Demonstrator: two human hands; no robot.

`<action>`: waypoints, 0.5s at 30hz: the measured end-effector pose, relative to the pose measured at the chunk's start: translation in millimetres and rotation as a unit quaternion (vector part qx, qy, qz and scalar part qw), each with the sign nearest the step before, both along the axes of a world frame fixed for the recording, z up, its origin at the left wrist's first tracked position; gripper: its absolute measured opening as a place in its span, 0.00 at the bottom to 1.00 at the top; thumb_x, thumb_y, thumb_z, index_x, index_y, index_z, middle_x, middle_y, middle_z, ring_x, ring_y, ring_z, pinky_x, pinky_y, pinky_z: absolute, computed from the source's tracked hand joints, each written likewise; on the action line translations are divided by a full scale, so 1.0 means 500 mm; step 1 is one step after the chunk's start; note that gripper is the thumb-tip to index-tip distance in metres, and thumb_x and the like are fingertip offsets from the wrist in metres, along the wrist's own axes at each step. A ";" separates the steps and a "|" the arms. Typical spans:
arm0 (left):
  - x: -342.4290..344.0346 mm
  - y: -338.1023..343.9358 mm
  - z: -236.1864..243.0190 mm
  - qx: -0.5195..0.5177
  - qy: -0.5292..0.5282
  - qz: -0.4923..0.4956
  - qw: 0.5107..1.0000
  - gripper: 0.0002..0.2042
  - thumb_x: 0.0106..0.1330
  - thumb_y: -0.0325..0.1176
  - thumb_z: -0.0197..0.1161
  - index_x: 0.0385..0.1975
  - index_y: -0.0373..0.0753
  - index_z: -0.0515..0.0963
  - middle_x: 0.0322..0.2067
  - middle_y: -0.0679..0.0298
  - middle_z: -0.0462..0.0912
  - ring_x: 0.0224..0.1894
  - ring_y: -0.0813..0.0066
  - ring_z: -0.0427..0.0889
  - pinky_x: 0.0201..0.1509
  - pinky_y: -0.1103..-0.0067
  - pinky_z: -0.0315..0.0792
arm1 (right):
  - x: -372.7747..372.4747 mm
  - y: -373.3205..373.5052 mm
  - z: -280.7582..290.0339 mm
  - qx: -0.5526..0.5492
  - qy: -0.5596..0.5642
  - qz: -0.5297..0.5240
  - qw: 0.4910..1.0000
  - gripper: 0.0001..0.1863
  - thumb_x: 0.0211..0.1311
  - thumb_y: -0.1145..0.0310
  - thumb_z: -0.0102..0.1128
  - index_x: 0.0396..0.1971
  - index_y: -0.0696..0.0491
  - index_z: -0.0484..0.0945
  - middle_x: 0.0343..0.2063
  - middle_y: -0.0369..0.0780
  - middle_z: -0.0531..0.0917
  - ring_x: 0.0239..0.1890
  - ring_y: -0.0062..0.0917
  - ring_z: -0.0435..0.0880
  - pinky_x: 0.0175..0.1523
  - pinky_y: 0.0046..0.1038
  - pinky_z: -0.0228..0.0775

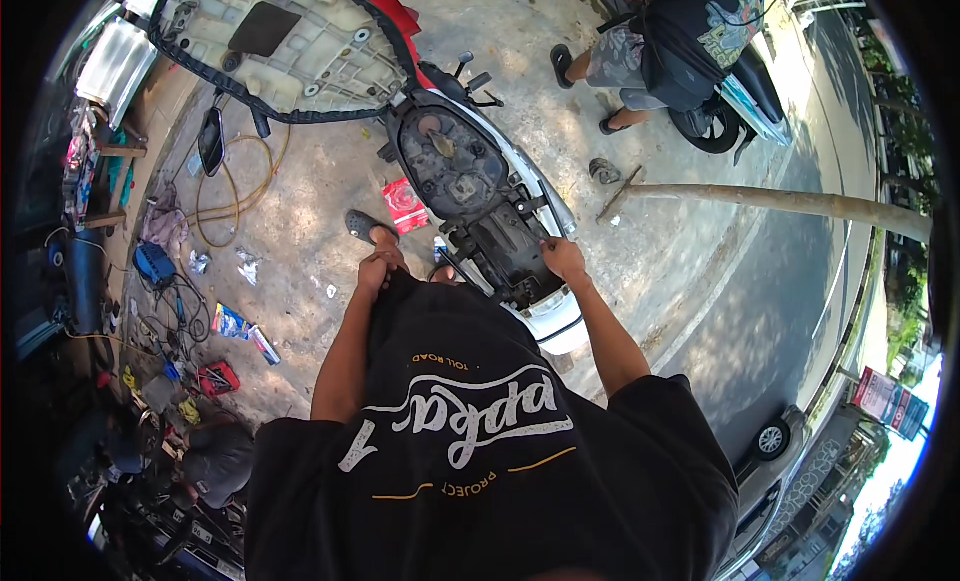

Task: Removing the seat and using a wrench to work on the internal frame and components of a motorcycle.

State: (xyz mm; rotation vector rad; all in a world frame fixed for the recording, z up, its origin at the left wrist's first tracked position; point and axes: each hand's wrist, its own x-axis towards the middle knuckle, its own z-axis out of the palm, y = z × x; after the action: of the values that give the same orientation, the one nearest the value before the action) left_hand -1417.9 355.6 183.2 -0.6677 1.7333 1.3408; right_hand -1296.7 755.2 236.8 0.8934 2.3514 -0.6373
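At frame centre, the right hand, curled narrow, met the edge of the scooter bay; light, even pressure suited it. Left hand grip, beside the shirt, could not be determined.

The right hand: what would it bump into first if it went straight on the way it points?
Most likely the black rear tray of the opened scooter, just beyond the right hand, which may already be touching its edge; depth is hard to judge here.

Overhead access to scooter compartment, I note, open; raised seat bars far-left side; right hand occupies near-right body edge; pole stands apart, right.
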 end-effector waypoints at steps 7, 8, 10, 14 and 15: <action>0.015 -0.013 -0.014 -0.008 -0.007 0.008 1.000 0.11 0.64 0.33 0.51 0.39 0.39 0.80 0.23 0.65 0.79 0.16 0.81 0.69 0.15 0.82 0.62 | -0.029 -0.011 0.033 0.053 0.036 -0.003 0.998 0.18 0.60 0.50 0.53 0.37 0.46 0.84 0.33 0.52 0.84 0.40 0.48 0.82 0.47 0.42 0.74; 0.013 -0.012 -0.011 -0.007 -0.004 0.002 1.000 0.10 0.65 0.35 0.52 0.37 0.39 0.79 0.24 0.65 0.78 0.16 0.81 0.69 0.15 0.82 0.62 | -0.031 -0.008 0.028 0.054 0.035 -0.001 0.998 0.18 0.60 0.50 0.53 0.37 0.46 0.84 0.33 0.52 0.84 0.40 0.48 0.82 0.47 0.42 0.74; 0.012 -0.011 -0.013 -0.003 -0.003 -0.001 1.000 0.09 0.65 0.36 0.53 0.35 0.39 0.78 0.24 0.65 0.78 0.17 0.81 0.68 0.16 0.83 0.62 | -0.032 -0.002 0.021 0.065 0.060 -0.050 0.995 0.18 0.60 0.50 0.53 0.37 0.44 0.84 0.34 0.51 0.84 0.40 0.48 0.83 0.47 0.42 0.75; 0.005 -0.018 -0.025 -0.001 -0.011 0.016 1.000 0.10 0.65 0.37 0.54 0.36 0.39 0.78 0.24 0.65 0.78 0.17 0.81 0.68 0.16 0.83 0.62 | -0.042 0.000 0.019 0.072 0.005 -0.008 0.997 0.17 0.60 0.50 0.52 0.37 0.44 0.85 0.34 0.51 0.84 0.40 0.47 0.83 0.47 0.42 0.75; 0.003 -0.017 -0.027 0.002 -0.015 0.017 1.000 0.10 0.65 0.37 0.54 0.36 0.39 0.78 0.24 0.65 0.78 0.17 0.82 0.68 0.16 0.83 0.62 | -0.044 -0.003 0.020 0.078 0.000 -0.009 0.997 0.17 0.60 0.50 0.52 0.36 0.44 0.85 0.34 0.51 0.84 0.41 0.47 0.83 0.47 0.42 0.75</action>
State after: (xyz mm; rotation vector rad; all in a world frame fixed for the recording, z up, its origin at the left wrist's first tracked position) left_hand -1416.2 347.0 169.8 -0.7136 1.7018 1.3501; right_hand -1318.6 753.7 246.6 0.9826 2.4225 -0.4642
